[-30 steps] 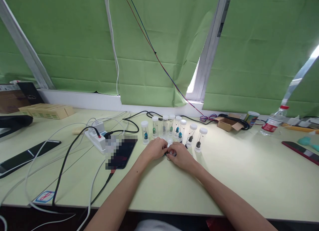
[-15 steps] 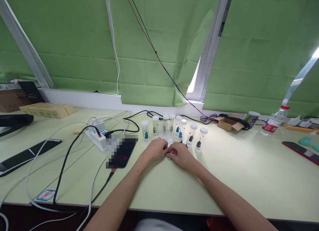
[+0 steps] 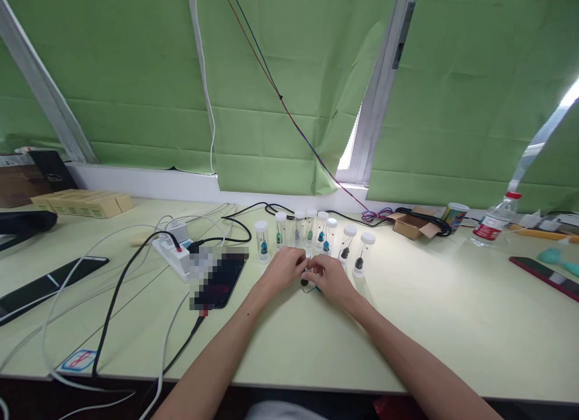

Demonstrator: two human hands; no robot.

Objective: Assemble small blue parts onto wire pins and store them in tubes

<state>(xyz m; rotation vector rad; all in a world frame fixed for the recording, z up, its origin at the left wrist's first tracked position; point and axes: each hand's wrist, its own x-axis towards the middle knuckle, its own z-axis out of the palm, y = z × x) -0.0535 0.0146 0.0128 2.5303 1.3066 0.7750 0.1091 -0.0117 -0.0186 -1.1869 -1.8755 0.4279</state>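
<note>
My left hand [image 3: 287, 268] and my right hand [image 3: 329, 276] meet at the middle of the table, fingertips bent inward and nearly touching. Both are closed in a pinch, but the fingers hide what is between them. Just below the fingertips shows a small dark round piece [image 3: 304, 282], with thin wire-like bits [image 3: 309, 291] lying on the table. Behind my hands stand several clear tubes with white caps, among them one with a blue piece [image 3: 262, 242] at the left and one with a dark piece [image 3: 363, 255] at the right.
Left of my hands lie a dark phone [image 3: 222, 279] and a white power strip [image 3: 174, 255] amid loose cables. A small open cardboard box [image 3: 409, 224], a patterned can [image 3: 455, 217] and a water bottle [image 3: 493, 224] stand at the back right. A red-edged phone [image 3: 545, 276] lies far right.
The fingers of my right hand have lifted slightly, and the dark piece below the fingertips shows more clearly. The view has shifted a little; the tubes stand as before.
</note>
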